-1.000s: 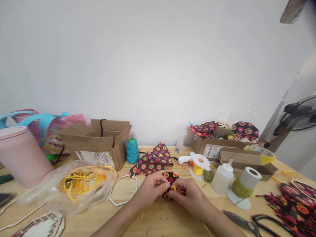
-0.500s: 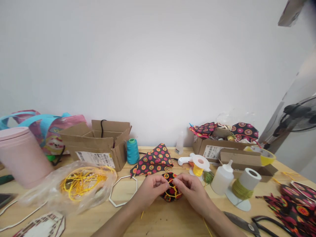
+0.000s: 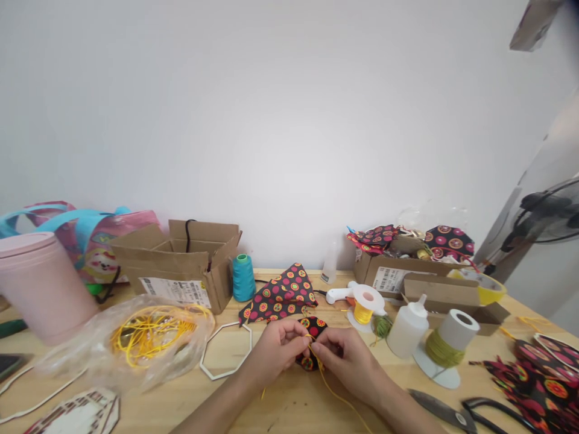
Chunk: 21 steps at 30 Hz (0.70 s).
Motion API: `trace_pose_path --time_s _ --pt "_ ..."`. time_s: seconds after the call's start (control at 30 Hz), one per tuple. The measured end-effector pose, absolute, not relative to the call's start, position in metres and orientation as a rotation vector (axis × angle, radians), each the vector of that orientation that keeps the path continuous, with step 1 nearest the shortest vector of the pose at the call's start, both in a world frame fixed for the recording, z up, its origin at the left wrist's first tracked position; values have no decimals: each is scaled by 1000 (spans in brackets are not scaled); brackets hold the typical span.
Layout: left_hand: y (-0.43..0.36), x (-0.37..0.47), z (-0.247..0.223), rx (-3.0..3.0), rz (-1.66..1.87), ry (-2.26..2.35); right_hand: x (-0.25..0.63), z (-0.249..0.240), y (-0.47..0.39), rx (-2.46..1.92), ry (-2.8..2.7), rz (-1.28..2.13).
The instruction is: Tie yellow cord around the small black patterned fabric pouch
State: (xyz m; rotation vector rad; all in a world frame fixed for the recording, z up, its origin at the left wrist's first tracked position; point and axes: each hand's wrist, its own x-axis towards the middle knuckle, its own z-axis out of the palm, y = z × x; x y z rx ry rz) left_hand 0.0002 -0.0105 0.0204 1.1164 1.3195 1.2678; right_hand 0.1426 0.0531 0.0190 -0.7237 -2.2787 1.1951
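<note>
A small dark piece of patterned fabric (image 3: 312, 326) lies between my hands at the front middle of the table, partly hidden by the fingers. My left hand (image 3: 286, 345) pinches a yellow cord (image 3: 326, 383) above the fabric. Closed beside it, my right hand (image 3: 344, 360) has its thumb and forefinger on the same cord, almost touching the left fingertips. From there the cord trails down toward the front edge. A larger patterned cloth (image 3: 284, 295) lies just behind.
Left are a white octagonal frame (image 3: 227, 375), a plastic bag of yellow cord (image 3: 154, 331), a cardboard box (image 3: 181, 271) and a teal thread cone (image 3: 243, 278). Right are a yellow cord spool (image 3: 367, 298), a squeeze bottle (image 3: 408, 328), a green cord spool (image 3: 446, 346) and scissors (image 3: 446, 410).
My right hand has moved slightly left and down, bringing its fingertips to my left ones. The yellow loop over the fabric has been drawn in, and the cord's tail now hangs between my hands.
</note>
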Motion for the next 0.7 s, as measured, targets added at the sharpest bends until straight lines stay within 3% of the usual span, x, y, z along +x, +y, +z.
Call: trace_pose_path --time_s 0.43,0.7 --pt "-12 0 21 1139 1300 1216 142 14 51 -700 -2385 1080" --pt "-14 1 23 1140 1286 1205 139 16 48 -697 -2181 1307"
